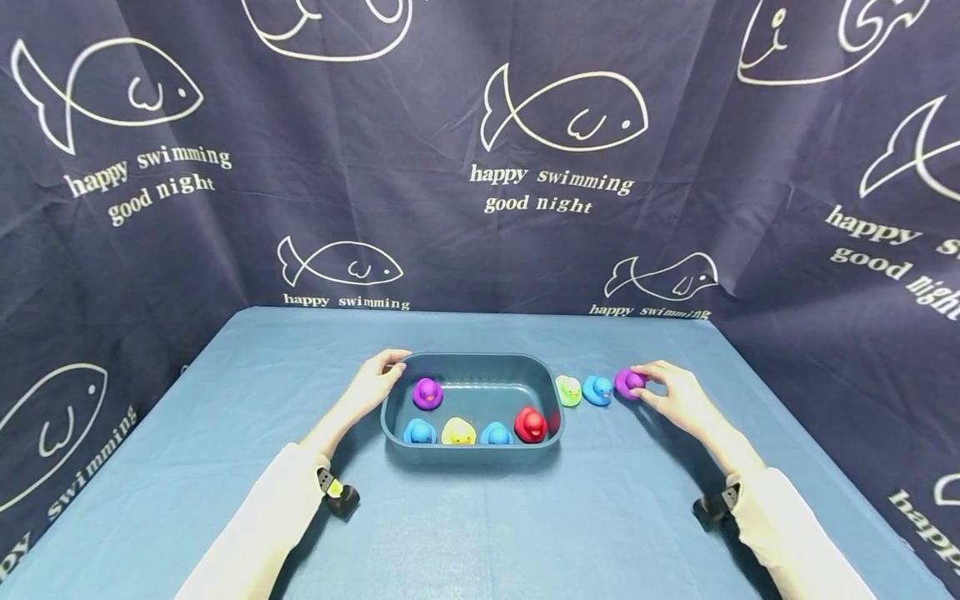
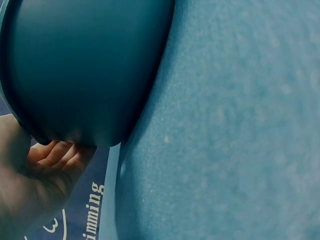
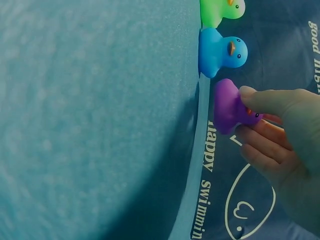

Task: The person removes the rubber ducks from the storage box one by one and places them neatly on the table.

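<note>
My right hand (image 1: 678, 398) pinches a purple rubber duck (image 3: 227, 107) between thumb and fingers, at the right end of a short row of ducks. Beside it in that row are a blue rubber duck (image 1: 597, 390) and a light green one (image 1: 568, 391). On the left, my left hand (image 1: 375, 379) grips the rim of a dark teal plastic bin (image 1: 472, 454), thumb over the edge and fingers behind the outer wall. Inside the bin sit a purple duck (image 1: 427, 394), a yellow duck (image 1: 458, 432), a red duck (image 1: 530, 425) and two blue ducks (image 1: 420, 432).
A blue cloth (image 1: 465, 533) covers the table under the bin and the ducks. Dark navy curtains (image 1: 435, 208) with fish drawings and lettering hang behind and along both sides. The green duck stands close against the bin's right wall.
</note>
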`<state>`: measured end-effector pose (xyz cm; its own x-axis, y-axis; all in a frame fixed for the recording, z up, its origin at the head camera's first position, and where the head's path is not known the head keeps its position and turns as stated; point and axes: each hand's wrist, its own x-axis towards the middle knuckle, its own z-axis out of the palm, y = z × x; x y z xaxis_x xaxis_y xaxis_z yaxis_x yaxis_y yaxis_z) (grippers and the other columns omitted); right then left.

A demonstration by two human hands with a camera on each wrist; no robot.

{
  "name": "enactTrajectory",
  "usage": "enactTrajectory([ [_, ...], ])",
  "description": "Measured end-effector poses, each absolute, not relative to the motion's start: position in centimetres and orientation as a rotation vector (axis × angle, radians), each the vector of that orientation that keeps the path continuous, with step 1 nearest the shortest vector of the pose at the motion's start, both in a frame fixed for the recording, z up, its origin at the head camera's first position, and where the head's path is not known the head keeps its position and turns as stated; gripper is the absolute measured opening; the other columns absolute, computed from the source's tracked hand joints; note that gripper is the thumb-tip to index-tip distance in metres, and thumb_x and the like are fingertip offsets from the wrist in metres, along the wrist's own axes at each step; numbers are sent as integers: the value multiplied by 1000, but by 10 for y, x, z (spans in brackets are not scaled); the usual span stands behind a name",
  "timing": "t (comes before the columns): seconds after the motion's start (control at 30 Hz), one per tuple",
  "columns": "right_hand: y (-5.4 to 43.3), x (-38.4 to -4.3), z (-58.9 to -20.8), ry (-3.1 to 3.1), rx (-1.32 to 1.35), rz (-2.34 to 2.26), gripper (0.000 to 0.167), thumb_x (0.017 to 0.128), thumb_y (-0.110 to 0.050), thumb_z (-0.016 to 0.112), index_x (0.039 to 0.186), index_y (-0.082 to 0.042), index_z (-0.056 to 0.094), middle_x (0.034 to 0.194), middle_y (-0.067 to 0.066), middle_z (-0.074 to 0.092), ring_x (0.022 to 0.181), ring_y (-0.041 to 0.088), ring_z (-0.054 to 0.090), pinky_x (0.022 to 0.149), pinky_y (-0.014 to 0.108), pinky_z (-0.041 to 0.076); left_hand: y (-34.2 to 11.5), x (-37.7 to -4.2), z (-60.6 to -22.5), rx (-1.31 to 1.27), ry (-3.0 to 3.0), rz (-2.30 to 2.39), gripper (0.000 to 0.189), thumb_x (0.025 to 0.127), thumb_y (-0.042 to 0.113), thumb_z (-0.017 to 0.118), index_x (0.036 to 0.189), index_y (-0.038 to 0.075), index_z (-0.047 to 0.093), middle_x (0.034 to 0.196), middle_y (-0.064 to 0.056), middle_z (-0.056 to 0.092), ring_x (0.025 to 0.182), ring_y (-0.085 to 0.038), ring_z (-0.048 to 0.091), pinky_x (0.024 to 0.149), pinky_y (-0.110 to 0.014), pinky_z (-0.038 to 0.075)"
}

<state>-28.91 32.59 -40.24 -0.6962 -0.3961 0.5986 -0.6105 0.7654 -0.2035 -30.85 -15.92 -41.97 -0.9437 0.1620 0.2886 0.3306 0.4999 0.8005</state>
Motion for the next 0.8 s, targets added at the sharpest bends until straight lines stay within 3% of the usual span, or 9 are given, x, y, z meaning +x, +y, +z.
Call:
enactTrajectory([
  [0.8,325,-288,-406,-2526,741,538,31,70,4,76,100,4,67,92,15,68,81,31,65,74,47,49,-158,-307,-415,-394,-2593,-1463,31,94,8,51,122,-2,57,112,-21,61,88,-22,56,72,-28,44],
])
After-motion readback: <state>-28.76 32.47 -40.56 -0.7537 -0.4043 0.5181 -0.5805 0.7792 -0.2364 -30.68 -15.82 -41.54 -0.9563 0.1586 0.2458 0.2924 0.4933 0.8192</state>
